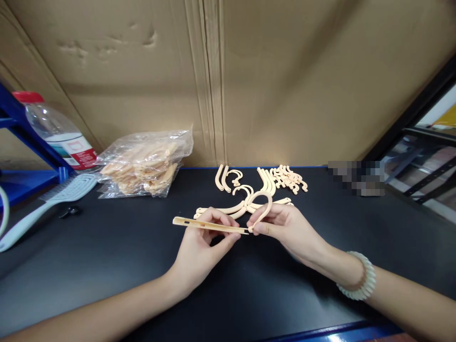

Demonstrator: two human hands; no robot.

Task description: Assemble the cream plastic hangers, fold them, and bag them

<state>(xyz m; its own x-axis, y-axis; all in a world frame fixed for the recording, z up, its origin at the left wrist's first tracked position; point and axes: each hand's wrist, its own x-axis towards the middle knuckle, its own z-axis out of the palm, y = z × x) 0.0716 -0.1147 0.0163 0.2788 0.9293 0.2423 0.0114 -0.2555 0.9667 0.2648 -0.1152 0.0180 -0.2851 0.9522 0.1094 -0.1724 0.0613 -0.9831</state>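
Observation:
My left hand (201, 244) is closed on a long flat peach plastic arm piece (199, 223), held level above the black table (107, 266). My right hand (281, 225) pinches a curved peach hook piece (264, 202) at its lower end, which touches the right tip of the arm piece. Just behind my hands lie assembled peach hangers (228, 209). Farther back sit loose hook pieces (228, 178) and a small heap of several hooks (288, 178). A pale bracelet (363, 282) circles my right wrist.
A clear bag of peach parts (146, 164) lies back left. Beside it are a white hairbrush (42, 204), a plastic bottle with a red cap (57, 130) and a blue rack (21, 137). Cardboard (213, 80) walls the back. A dark metal frame (409, 118) stands right.

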